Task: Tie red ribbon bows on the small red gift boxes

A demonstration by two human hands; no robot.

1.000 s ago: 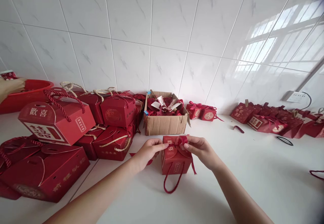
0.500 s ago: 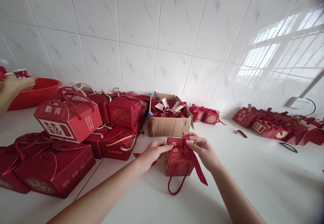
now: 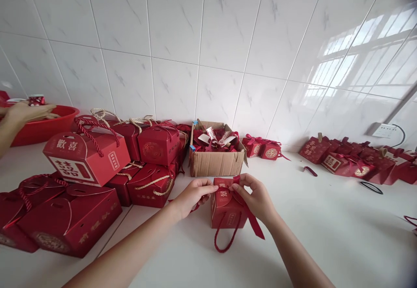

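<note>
In front of me on the white table stands a red gift box point(image 3: 223, 216) with gold characters on its lid and a red cord handle point(image 3: 223, 249) hanging down its near side. A red ribbon point(image 3: 256, 225) crosses the top, and one tail drapes down past the right side. My right hand point(image 3: 256, 196) is closed on this ribbon, with a loop of it showing above the thumb. At the left edge of the lid, my left hand point(image 3: 195, 196) has thumb and forefinger pinched together on the ribbon, its tail showing beneath the fingers.
Stacked red gift boxes point(image 3: 87, 157) with rope handles fill the left side. Behind my box is a cardboard box point(image 3: 216, 164) of ribbons and tags. Small boxes point(image 3: 272, 152) and a row of bags stand right. Another person's hand point(image 3: 28, 110) holds something over a red basin point(image 3: 61, 120).
My right hand has moved slightly left, its thumb now lower over the middle of the lid. The other person's hand has shifted right, over the basin.
</note>
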